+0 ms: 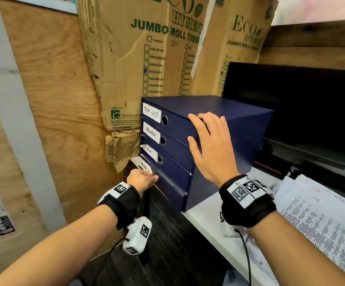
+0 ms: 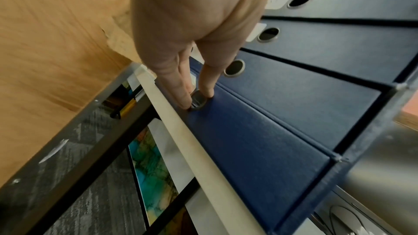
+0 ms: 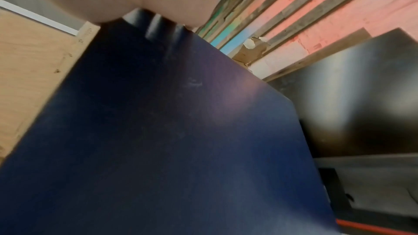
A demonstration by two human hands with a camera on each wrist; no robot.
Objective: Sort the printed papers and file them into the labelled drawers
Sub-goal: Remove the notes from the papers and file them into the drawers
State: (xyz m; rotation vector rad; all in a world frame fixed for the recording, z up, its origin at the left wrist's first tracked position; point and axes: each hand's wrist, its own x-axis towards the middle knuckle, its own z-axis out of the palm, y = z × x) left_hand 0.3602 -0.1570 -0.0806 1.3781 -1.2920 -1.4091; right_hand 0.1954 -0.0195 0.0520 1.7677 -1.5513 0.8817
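The left hand (image 2: 194, 24) had a fingertip hooked in the metal-ringed finger hole (image 2: 198, 99) of the bottom drawer (image 2: 260, 142), a second finger straight beside it; that drawer stood slightly out of the navy drawer cabinet (image 1: 239, 129), a pale edge showing in its gap. The right hand (image 1: 212, 149) lay flat and spread against the cabinet's side, gripping nothing, apparently bracing it. Above sat the drawers labelled TASK LIST (image 1: 151, 112), ADMIN (image 1: 152, 132) and H.R (image 1: 150, 150), all closed. To the cabinet's right, a stack of printed papers (image 1: 320, 219) remained on the white desk (image 1: 206, 215), so much filing seemingly lay ahead.
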